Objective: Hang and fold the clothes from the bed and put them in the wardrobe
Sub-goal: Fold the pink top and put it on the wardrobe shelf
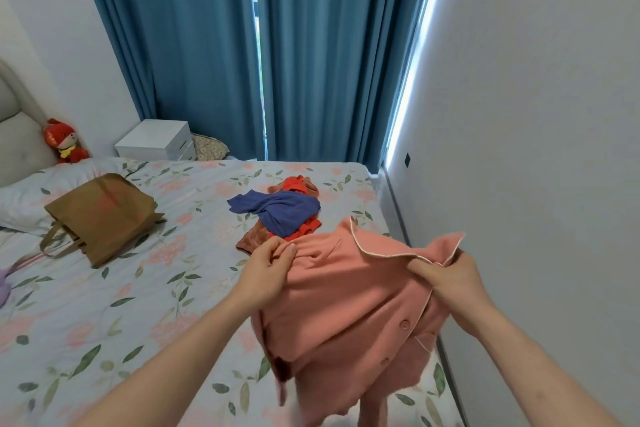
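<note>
I hold a salmon-pink buttoned shirt with pale piping up above the bed. My left hand pinches its upper left edge. Near the collar, my right hand grips the upper right edge. The shirt hangs down between my arms, buttons facing me. Behind it on the bed lies a small pile of clothes: a dark blue garment on top of red and rust-brown pieces. No wardrobe is in view.
A brown tote bag lies on the floral sheet to the left, near a pillow. A white nightstand and blue curtains stand behind the bed. A red plush toy sits by the headboard. A white wall runs close along the right.
</note>
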Motion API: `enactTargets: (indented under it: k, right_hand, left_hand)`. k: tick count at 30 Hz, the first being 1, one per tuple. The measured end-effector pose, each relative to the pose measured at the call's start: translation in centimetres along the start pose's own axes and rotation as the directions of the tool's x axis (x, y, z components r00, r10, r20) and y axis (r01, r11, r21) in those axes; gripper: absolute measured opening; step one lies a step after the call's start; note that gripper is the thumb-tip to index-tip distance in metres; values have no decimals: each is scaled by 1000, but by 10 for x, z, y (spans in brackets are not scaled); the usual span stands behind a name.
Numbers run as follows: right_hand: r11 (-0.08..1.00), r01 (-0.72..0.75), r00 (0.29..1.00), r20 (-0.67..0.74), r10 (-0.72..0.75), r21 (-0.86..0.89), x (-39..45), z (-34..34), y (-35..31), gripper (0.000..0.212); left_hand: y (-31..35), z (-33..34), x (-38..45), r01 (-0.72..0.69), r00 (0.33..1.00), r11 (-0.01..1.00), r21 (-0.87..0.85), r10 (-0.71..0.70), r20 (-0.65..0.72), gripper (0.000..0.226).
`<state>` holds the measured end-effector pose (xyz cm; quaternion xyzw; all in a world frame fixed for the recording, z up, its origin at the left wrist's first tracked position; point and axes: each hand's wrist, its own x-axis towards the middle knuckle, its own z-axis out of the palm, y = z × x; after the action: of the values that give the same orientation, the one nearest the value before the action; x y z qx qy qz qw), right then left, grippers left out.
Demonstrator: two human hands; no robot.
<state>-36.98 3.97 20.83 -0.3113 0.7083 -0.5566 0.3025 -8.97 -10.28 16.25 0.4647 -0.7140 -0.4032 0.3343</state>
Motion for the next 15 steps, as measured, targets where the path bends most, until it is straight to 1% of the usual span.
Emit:
enactTargets:
  k: [2, 3, 5, 7, 8, 9, 11, 12, 13, 15]
  right_hand:
    - [999, -22, 998, 55, 20, 36, -3, -2, 1, 23]
    - [998, -32, 996, 83, 27, 56, -4, -3, 1, 28]
    - [995, -53, 994, 101, 44, 87, -9, -1, 1, 36]
    - [992, -61, 995, 90, 51, 110, -15, 2, -1, 37]
    - [992, -58, 995, 81, 49, 111, -18, 4, -2, 35]
    - [993, -49, 996, 76, 41, 107, -20, 5, -2, 33]
    - [995, -27, 996, 91, 19, 94, -24, 5, -4, 29]
    - [996, -16, 995, 102, 7, 85, -27, 4, -5, 27]
    - [997, 0, 994, 111, -8, 76, -28, 3, -6, 26]
    - [997, 24, 993, 112, -32, 73, -33, -1, -7, 24]
  left_hand:
    - [9, -16, -1, -86, 996, 992, 91, 83, 39, 31]
    - [10, -24, -3, -109, 992, 984, 144, 98, 82, 32]
    - [10, -41, -8, -117, 975, 964, 240, 66, 210, 45]
    - [6, -55, -14, -158, 940, 908, 389, 17, 341, 57]
    - [3, -60, -17, -189, 923, 857, 479, -11, 385, 56]
    - [-1, -64, -22, -219, 911, 801, 557, -37, 410, 50]
    - [-12, -66, -30, -244, 905, 714, 656, -74, 418, 31]
    - [-19, -66, -35, -223, 909, 698, 680, -102, 403, 23]
    - [-26, -67, -39, -184, 916, 697, 693, -135, 379, 18]
    - [-38, -70, -48, -78, 926, 738, 671, -196, 323, 12]
